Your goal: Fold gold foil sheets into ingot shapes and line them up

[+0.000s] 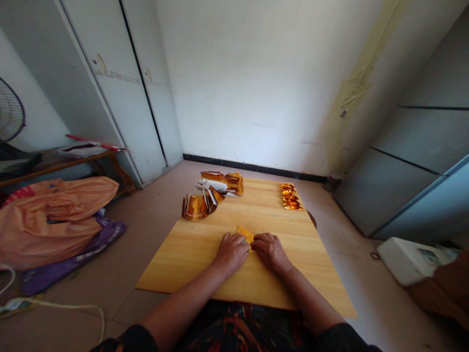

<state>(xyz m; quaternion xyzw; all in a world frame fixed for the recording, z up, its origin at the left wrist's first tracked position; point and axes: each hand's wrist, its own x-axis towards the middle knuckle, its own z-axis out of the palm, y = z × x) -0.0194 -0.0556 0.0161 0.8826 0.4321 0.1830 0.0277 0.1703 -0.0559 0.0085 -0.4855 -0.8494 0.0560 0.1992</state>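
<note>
A small sheet of yellow paper (245, 231) lies near the middle of the wooden table, mostly covered by my fingers. My left hand (232, 252) is closed on its left side, with the fingers curled and the fingertips on the paper. From the other side my right hand (270, 250) pinches the paper's right edge, its knuckles up. Both hands rest low on the tabletop, with a narrow gap between them. How the paper is folded beneath the fingers is hidden.
On the table (190, 264), curled gold foil sheets (196, 207) lie at the left. Behind them is a stack of gold and white papers (234, 183). A row of shiny folded gold foil pieces (290, 196) sits at the far right. An orange bag (73, 195) lies on the floor.
</note>
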